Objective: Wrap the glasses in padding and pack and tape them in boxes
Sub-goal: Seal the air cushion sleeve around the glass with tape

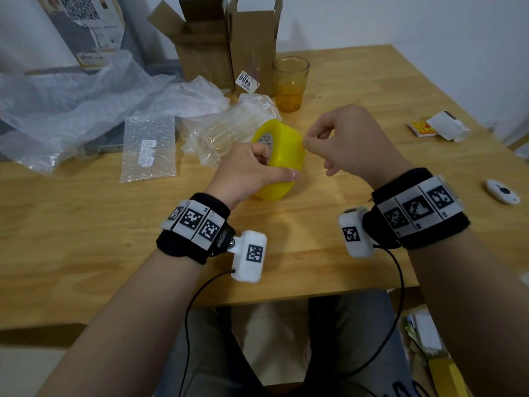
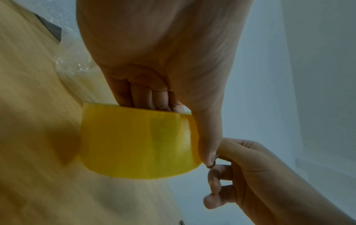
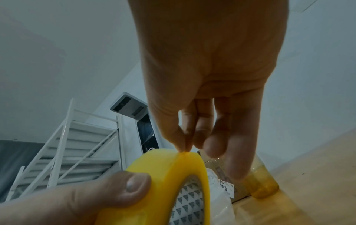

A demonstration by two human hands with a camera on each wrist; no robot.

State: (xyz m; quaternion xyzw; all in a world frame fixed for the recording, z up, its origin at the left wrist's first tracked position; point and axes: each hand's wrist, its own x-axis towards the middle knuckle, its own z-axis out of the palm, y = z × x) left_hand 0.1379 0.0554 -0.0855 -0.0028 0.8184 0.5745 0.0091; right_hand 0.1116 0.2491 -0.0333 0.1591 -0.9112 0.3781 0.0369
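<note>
Pale wood runs under everything: a desk set against white walls, its near edge just above the person's lap.

Nearest, over the middle of the desk, both hands work on a roll of yellow tape standing on its edge on the wood. The left hand clamps it, fingers hooked through the core and the thumb laid along the outer face. The right hand has thumb and forefinger pressed together at the roll's top rim; the right wrist view shows those fingertips nipping a small raised ridge of tape there, the other fingers loosely curled and free.

Just behind the roll lie an air-column cushion sleeve and, toward the left edge, a flat bubble-wrap pouch and a heap of loose plastic sheeting. Behind those, an amber glass stands upright and bare, just beside two open cardboard boxes at the far edge. Small paper packets sit by the right edge, with a white clicker nearer.

The step in hand looks like finding and lifting the tape's free end, preparation more than packing, since the one glass in view is unwrapped and the boxes stand open. Next, the right hand probably needs to peel that end clear and draw out a length while the left keeps the roll from turning; a thin end may tear or split if pulled askew.
</note>
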